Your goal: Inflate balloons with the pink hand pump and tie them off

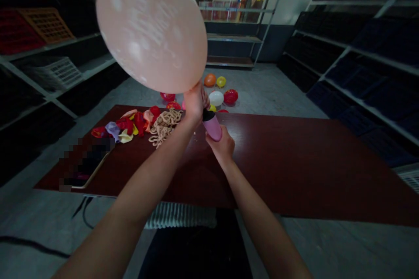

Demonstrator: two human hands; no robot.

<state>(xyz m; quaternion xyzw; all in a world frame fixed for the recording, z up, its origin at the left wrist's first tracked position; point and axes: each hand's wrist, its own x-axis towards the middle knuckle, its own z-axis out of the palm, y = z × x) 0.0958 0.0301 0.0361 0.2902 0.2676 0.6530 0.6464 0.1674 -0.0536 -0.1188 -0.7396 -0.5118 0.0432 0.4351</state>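
A large pale pink balloon [152,26] with white printing floats up from my left hand [195,101], whose fingers are closed around its neck. Just below, my right hand [223,144] is wrapped round a pink cylindrical pump [213,128] with a black top end. The pump is tilted, and its black end points up toward the balloon's neck. My left fingers hide the neck, so I cannot see whether the pump touches it. Uninflated balloons [137,123] in red, yellow, lilac and pink lie on the table to the left, beside a heap of beige cord [165,125].
The dark red-brown table [294,161] spans the front. A pixelated, dark flat object [93,163] lies at its left end. Inflated balloons [231,96] rest on the floor behind. Shelves with crates [46,24] stand left, right and back. A black cable [36,245] runs at lower left.
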